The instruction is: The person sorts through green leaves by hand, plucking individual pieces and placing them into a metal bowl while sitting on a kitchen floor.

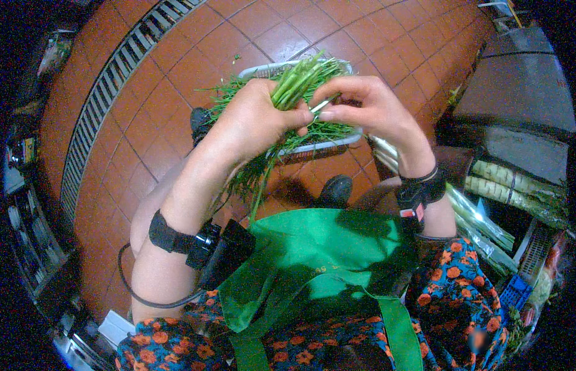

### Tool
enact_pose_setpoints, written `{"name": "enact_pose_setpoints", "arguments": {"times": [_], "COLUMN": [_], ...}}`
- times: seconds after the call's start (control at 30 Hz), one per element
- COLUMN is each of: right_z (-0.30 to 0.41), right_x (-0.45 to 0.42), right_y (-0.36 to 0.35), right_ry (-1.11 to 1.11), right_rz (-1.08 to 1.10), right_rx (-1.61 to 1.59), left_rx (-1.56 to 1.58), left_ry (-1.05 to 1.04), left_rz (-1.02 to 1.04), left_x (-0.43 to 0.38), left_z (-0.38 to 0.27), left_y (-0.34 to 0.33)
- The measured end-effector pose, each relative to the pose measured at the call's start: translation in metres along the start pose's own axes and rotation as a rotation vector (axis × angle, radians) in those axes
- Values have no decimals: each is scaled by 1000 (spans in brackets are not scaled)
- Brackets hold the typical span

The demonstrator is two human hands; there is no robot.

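Observation:
My left hand is closed around a bunch of thin green stalks, their cut or lower ends pointing up and away from me. Leafy ends hang below that hand towards my lap. My right hand is beside the bunch, pinching a slim white-and-green stalk between thumb and fingers, close to my left thumb. Under both hands, a light-coloured plastic basket on the floor holds a heap of loose green stalks.
A curved-looking floor drain grate crosses the tiled floor at left. At right are long pale-green vegetables, film-wrapped stalks and a blue crate. A green apron covers my lap; my dark shoe shows beyond it.

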State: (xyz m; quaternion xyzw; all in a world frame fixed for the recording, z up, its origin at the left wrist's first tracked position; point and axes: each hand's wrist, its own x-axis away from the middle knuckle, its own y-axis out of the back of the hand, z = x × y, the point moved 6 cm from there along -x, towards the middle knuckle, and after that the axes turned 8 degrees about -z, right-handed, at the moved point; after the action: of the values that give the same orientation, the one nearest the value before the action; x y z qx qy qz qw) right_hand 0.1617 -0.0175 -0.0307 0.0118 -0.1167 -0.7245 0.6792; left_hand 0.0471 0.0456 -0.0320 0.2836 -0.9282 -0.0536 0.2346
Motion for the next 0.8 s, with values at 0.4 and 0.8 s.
{"name": "enact_pose_setpoints", "arguments": {"times": [0.4,0.8], "right_z": [-32,-11], "right_x": [-5,1], "right_y": [19,10], "right_ry": [-210,-6], "right_rz": [-193,-169], "right_rx": [-116,-19], "left_rx": [-203,-185], "left_ry": [-190,-120], "left_rz": [-165,-120], "left_x": [-4,9], "left_z": [-9,0], "left_y": [1,5]}}
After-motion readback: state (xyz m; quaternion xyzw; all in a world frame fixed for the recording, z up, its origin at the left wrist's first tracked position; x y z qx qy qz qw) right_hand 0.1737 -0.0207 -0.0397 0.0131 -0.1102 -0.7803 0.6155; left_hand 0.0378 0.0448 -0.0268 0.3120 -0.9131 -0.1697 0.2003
